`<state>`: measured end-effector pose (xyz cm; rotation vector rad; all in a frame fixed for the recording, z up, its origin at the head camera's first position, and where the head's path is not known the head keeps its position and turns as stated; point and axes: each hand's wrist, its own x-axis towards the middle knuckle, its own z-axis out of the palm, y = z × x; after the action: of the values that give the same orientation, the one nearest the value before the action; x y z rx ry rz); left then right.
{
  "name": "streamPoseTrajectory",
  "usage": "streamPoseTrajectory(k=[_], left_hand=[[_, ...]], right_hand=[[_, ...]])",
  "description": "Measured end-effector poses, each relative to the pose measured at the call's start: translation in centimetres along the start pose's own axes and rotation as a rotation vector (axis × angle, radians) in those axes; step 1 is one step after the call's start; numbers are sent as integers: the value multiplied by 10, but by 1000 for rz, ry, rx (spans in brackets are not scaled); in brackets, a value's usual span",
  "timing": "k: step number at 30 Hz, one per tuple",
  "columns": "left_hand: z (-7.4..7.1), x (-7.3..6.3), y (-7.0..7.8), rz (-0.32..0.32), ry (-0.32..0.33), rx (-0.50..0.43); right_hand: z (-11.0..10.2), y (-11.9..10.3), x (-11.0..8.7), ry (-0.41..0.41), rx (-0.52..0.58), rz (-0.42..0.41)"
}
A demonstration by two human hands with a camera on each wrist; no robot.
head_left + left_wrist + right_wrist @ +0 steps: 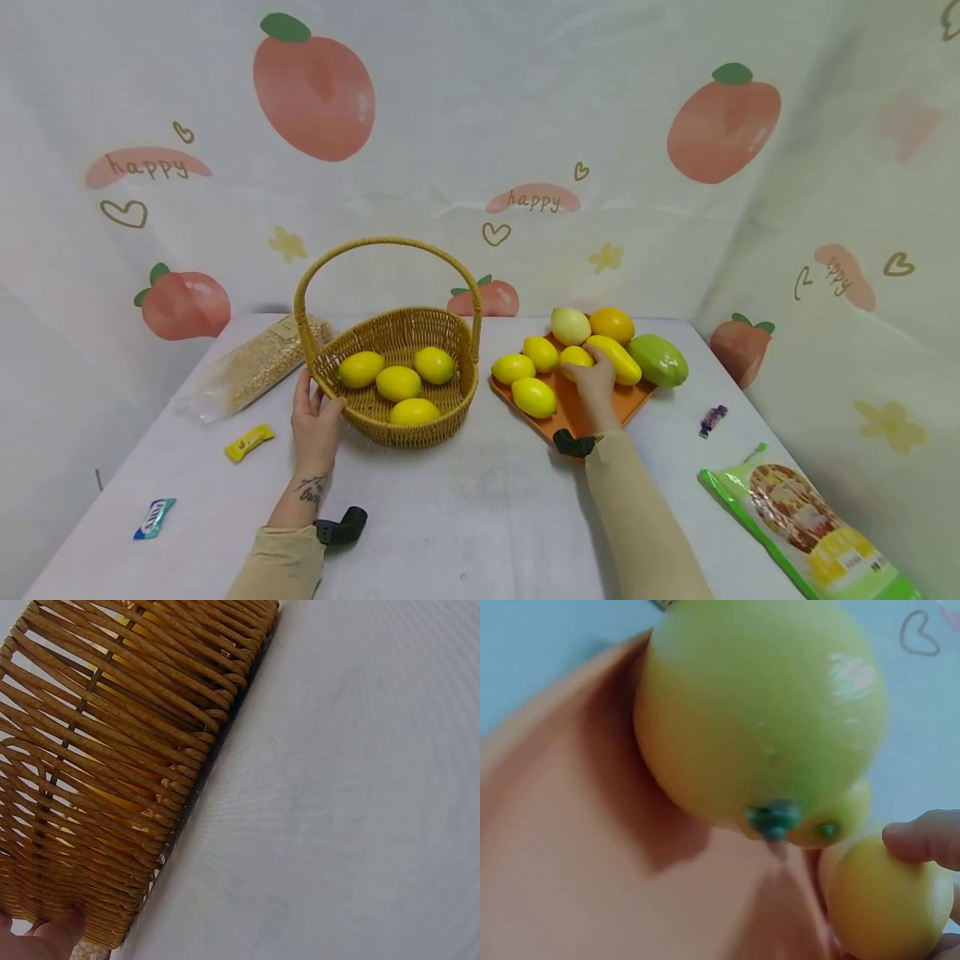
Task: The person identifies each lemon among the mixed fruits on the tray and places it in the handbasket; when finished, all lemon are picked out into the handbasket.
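A wicker basket [405, 433] with a tall arched handle stands upright on the table, with several lemons [399, 383] inside. My left hand [315, 429] holds its left end; the thumb [66, 930] lies against the woven wall in the left wrist view. On the right, my right hand [596, 387] reaches over an orange tray [570, 404] and pinches a lemon [889, 904] between thumb and fingers. Other lemons [534, 397] lie at the tray's left side. Behind and right of the hand are a pale yellow-green fruit [570, 326], an orange-yellow fruit [612, 322] and a long yellow fruit [617, 360].
A green papaya-like fruit [658, 360] sits at the tray's right corner. Behind the basket's left side lies a clear bag of grains [262, 367]. Wrapped candies, yellow [249, 442], blue [155, 518] and purple [713, 420], lie around. A green food package [810, 525] is front right.
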<state>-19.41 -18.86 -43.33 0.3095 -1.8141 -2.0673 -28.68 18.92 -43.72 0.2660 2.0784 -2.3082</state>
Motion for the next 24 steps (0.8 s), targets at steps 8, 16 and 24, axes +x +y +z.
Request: streamPoseTrajectory(k=[8, 16, 24], left_hand=[[0, 0, 0, 3, 5, 6], [0, -1, 0, -1, 2, 2], [0, -1, 0, 7, 9, -10]], right_hand=[[-6, -24, -18, 100, -198, -88], [-4, -40, -49, 33, -262, -108], [16, -44, -81, -222, -137, -134]])
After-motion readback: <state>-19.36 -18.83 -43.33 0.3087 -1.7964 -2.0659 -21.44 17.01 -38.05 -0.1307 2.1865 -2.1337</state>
